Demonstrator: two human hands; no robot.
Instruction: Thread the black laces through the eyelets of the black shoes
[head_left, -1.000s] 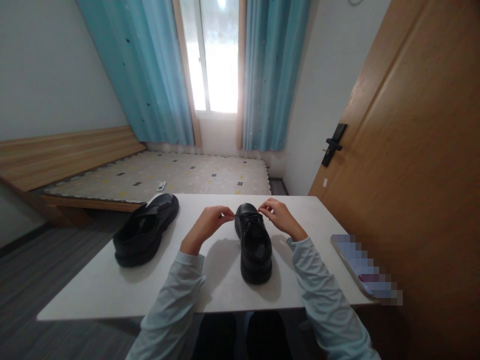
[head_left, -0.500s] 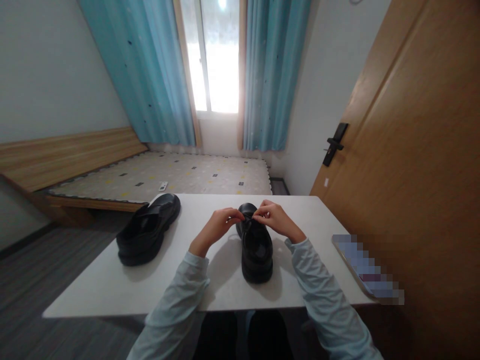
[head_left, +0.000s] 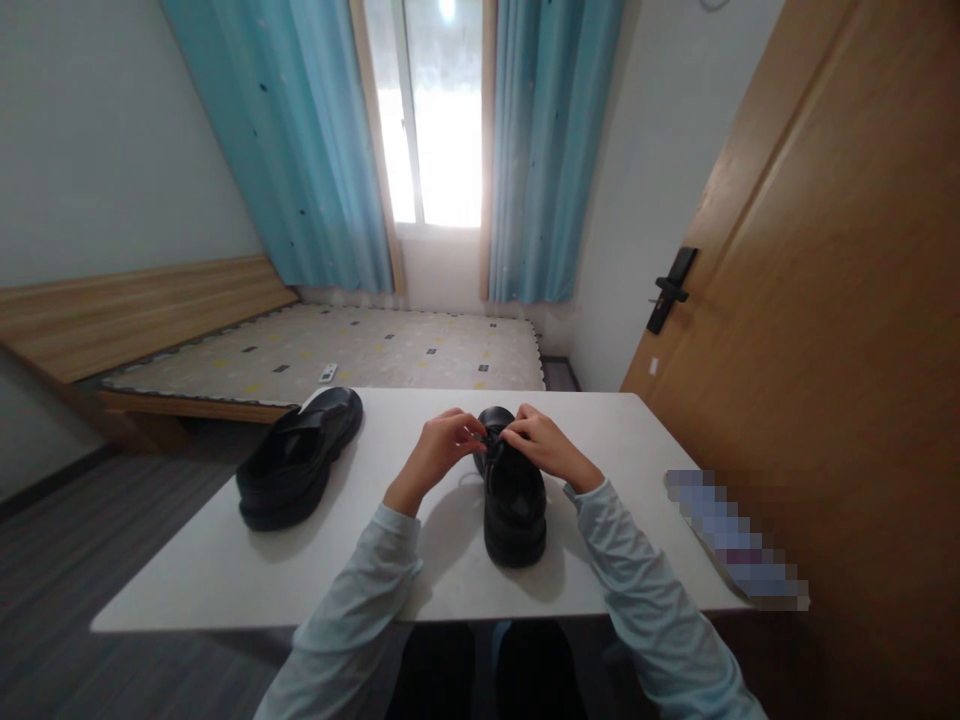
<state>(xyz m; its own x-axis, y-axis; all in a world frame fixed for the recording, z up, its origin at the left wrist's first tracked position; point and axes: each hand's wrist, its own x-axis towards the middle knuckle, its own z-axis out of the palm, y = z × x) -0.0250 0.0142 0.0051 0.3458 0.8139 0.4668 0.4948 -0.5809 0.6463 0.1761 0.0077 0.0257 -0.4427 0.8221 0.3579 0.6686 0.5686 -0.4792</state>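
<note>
A black lace-up shoe [head_left: 515, 515] stands upright on the white table in front of me, its heel toward me and its toe pointing away. Over its front part, my left hand [head_left: 452, 440] pinches a dark shoelace from the left side. From the right, my right hand [head_left: 541, 440] has its fingers closed on the lace too, close beside the left fingertips. The knot area between the fingers is small and partly hidden. Apart from both hands, a second black shoe [head_left: 289, 480] lies at the table's left side, toe pointing away.
The white table [head_left: 337, 590] has a blurred flat item [head_left: 731, 540] at its right edge. Behind it is a bed [head_left: 405, 340] with a small white device [head_left: 328, 373] on it. A wooden door [head_left: 817, 330] stands close on the right.
My right hand has shifted slightly left, bringing its fingertips closer to the left ones over the lace. The left fingers have changed their bend a little. Both shoes stay in place.
</note>
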